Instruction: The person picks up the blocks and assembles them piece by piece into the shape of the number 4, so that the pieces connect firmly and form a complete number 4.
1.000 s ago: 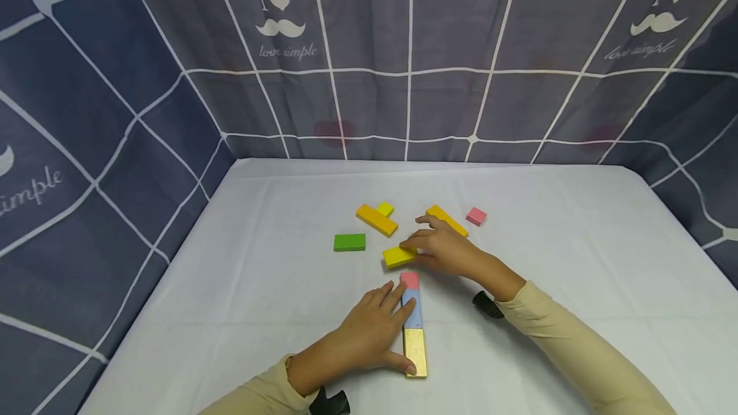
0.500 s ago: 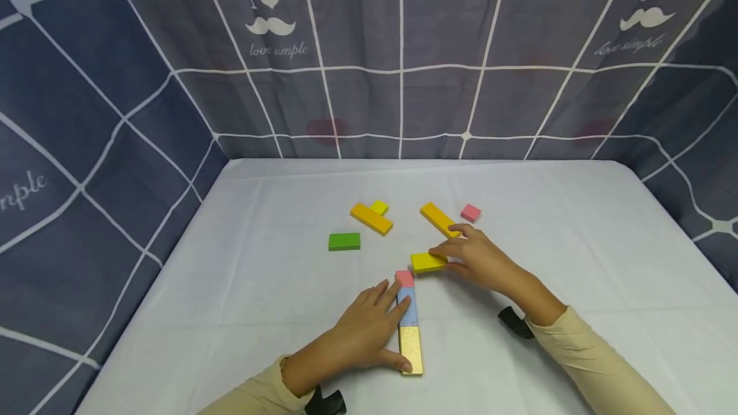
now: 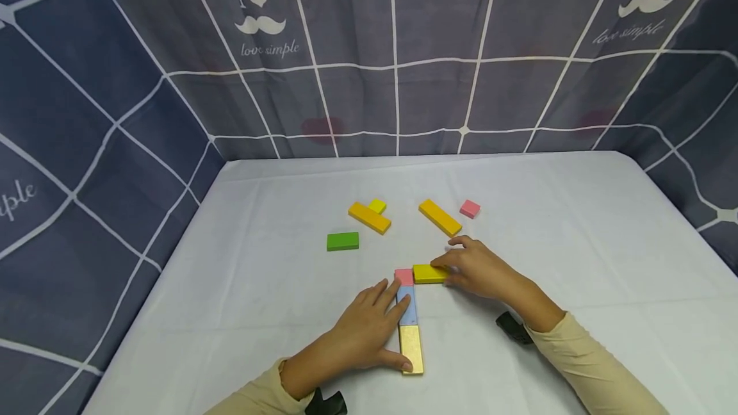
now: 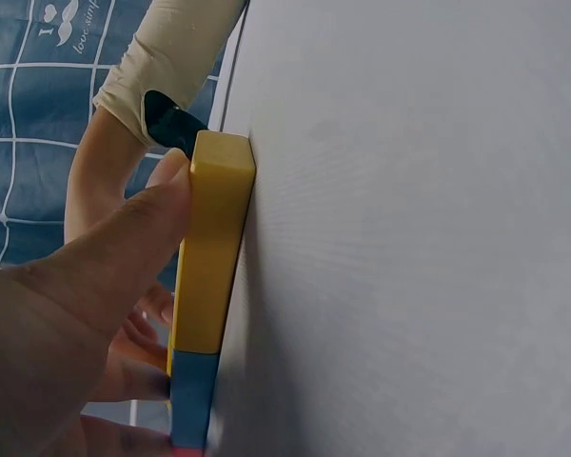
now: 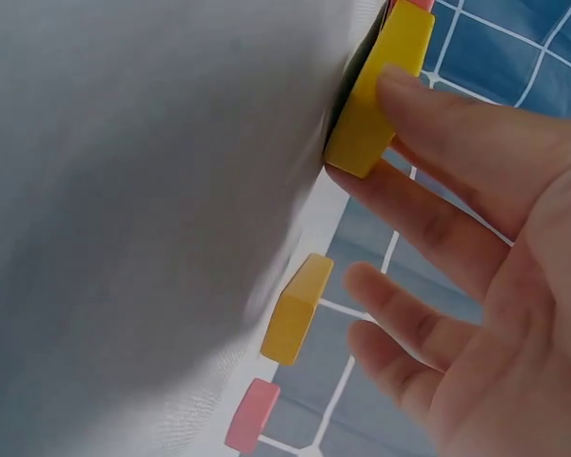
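Observation:
In the head view, a gold block [image 3: 411,349], a blue block [image 3: 407,306] and a pink block [image 3: 404,276] lie end to end in a line. My left hand [image 3: 369,333] rests along its left side, fingers spread, with the thumb on the gold block and fingertips at the blue and pink ones. Between thumb and finger, my right hand [image 3: 481,272] pinches a yellow block [image 5: 381,95], flat on the table at a right angle to the line. Its left end meets the pink block's right side. The right hand's other fingers [image 5: 390,371] hold nothing.
Farther back lie a green block [image 3: 343,241], an orange block [image 3: 369,218] beside a small yellow-green block [image 3: 377,205], another orange block [image 3: 440,218] and a pink cube [image 3: 469,209]. A grey checked curtain [image 3: 346,101] stands behind the white table [image 3: 259,261].
My right hand has carried the yellow block rightward, then nearer and down beside the pink block, turning it level. The left hand stays on the line of blocks.

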Demonstrator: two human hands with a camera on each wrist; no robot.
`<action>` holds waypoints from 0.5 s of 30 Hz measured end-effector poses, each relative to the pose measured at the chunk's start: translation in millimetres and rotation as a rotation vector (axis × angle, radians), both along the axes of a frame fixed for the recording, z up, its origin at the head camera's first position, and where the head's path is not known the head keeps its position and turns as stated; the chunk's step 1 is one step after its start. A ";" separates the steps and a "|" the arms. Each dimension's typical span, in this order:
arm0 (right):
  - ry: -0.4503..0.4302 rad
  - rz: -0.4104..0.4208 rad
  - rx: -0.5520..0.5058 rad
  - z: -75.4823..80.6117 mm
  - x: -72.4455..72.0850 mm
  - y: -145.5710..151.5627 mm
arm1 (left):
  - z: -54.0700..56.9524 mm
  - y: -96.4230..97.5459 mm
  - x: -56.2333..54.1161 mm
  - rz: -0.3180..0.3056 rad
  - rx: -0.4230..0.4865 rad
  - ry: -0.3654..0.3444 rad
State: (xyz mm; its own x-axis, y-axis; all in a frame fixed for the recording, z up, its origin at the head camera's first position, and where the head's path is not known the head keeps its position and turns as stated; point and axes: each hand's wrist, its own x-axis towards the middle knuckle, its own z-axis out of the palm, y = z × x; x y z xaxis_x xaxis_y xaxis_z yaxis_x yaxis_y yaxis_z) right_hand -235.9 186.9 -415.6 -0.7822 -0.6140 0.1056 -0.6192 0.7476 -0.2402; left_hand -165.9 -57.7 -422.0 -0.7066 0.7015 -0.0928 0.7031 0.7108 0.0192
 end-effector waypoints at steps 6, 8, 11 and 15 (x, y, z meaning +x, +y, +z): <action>0.003 -0.007 0.019 1.2 0.8 -0.2 | 0.9 0.5 -0.7 0.008 0.003 -0.013; 0.013 -0.008 0.032 1.8 2.8 -0.1 | 1.2 0.8 -1.0 0.009 0.005 -0.017; 0.023 0.000 0.057 3.4 7.6 -0.5 | 1.8 1.1 -0.9 0.011 0.007 -0.020; 0.004 0.022 0.123 8.1 16.5 -2.4 | 1.8 0.7 -0.6 0.017 0.004 -0.028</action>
